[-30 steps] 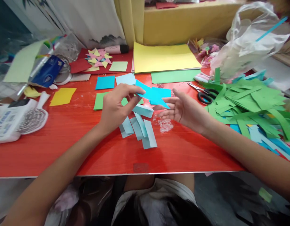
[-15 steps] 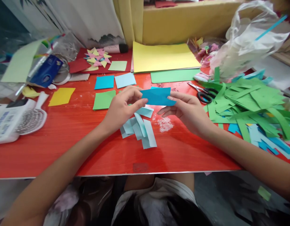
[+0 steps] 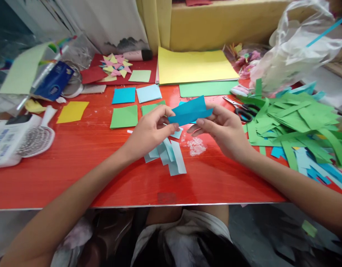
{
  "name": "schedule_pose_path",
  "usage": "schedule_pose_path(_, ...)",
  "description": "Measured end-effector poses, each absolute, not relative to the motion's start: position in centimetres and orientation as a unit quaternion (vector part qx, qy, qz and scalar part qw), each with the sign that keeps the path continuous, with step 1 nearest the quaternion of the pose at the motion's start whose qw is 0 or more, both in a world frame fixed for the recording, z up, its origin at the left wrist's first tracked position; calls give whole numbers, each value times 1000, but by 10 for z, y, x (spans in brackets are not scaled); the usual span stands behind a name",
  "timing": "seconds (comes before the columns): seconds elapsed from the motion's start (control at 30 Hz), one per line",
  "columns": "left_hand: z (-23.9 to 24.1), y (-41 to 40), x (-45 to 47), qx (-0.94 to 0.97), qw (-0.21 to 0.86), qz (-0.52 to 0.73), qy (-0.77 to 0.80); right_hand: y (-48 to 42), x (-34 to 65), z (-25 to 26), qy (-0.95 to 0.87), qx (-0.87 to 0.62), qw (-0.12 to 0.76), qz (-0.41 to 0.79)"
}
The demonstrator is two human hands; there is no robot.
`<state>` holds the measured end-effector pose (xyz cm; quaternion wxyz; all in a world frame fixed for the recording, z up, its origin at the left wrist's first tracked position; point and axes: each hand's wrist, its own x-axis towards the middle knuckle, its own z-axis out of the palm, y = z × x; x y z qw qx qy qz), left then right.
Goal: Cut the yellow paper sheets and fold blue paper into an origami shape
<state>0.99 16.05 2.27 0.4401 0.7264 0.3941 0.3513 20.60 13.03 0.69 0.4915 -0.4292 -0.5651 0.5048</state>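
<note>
A creased piece of blue paper (image 3: 187,111) hangs above the table between my two hands, its two halves partly spread along a lengthwise fold. My left hand (image 3: 151,128) pinches its left end between thumb and fingers. At the other end, my right hand (image 3: 225,126) grips the paper with the thumb in front. Under the hands lie several folded light blue papers (image 3: 178,157), partly hidden by my left hand. Behind that hand are stacks of square paper: blue (image 3: 123,95), light blue (image 3: 149,94) and green (image 3: 124,116).
Black-handled scissors (image 3: 244,113) lie beside a heap of green paper strips (image 3: 293,118) on the right. Yellow sheets (image 3: 195,66) and folded paper stars (image 3: 116,65) are at the back. A hairbrush (image 3: 39,139) and white bottle (image 3: 9,142) lie left on the red table (image 3: 76,178).
The blue paper, which looked like one flat strip, now shows two spread halves with its right side tilted up. Both hands still hold it, and the view has shifted slightly.
</note>
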Motion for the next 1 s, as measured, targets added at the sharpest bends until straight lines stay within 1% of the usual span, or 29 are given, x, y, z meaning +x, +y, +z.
schedule_pose_path(0.13, 18, 161, 10, 750, 423, 332, 385, 129, 204, 7, -560, -419, 502, 509)
schedule_pose_path(0.23, 16, 160, 10, 750, 436, 320, 382, 129, 204, 6, -555, -432, 502, 503)
schedule_pose_path(0.43, 21, 156, 13, 718, 464, 368, 365, 129, 205, 6, -546, -431, 508, 508)
schedule_pose_path(0.67, 20, 155, 12, 728, 473, 333, 369, 130, 205, 3, -554, -418, 522, 496)
schedule_pose_path(0.77, 20, 155, 12, 742, 462, 317, 369, 130, 204, 3, -559, -415, 519, 496)
schedule_pose_path(1.0, 21, 154, 13, 745, 477, 297, 359, 129, 204, 4, -564, -414, 517, 493)
